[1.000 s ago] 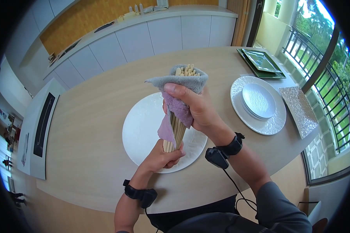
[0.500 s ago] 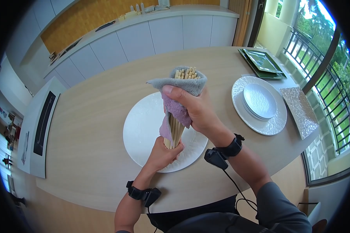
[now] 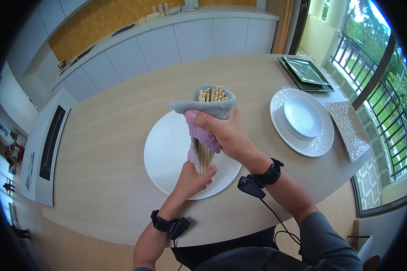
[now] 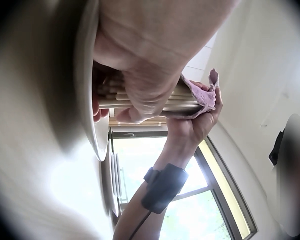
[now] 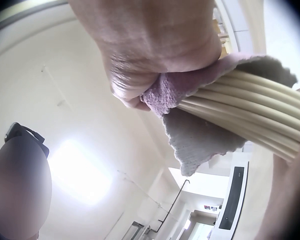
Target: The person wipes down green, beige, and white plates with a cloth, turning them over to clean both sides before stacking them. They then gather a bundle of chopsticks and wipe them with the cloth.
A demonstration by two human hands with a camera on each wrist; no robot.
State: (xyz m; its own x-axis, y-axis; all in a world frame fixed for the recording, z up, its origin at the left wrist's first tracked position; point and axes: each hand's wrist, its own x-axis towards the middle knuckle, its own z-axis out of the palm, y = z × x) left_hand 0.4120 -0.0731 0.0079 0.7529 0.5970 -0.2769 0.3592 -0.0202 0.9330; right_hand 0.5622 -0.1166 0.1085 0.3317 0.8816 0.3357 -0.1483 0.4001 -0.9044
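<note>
A bundle of pale wooden chopsticks (image 3: 206,156) stands nearly upright above a large white round plate (image 3: 163,149). My right hand (image 3: 219,131) grips the upper part through a two-sided cloth (image 3: 202,107), grey on one face and purple on the other. The stick tops poke out of the cloth's folded rim. Lower down, my left hand (image 3: 193,179) wraps its fingers and thumb around the bare lower ends, close over the plate. From the right wrist side, the chopsticks (image 5: 250,107) run out of the loose cloth edge (image 5: 202,142) toward the left hand.
To the right, small white plates (image 3: 303,117) are stacked on a larger textured plate (image 3: 280,131), beside a silvery rectangular plate (image 3: 348,128). Green square plates (image 3: 305,71) sit at the table's far right corner. Cables hang from both wrist cameras.
The bundle, cloth and right hand have come down a little toward the plate. The left hand has shifted slightly right, still around the lower ends.
</note>
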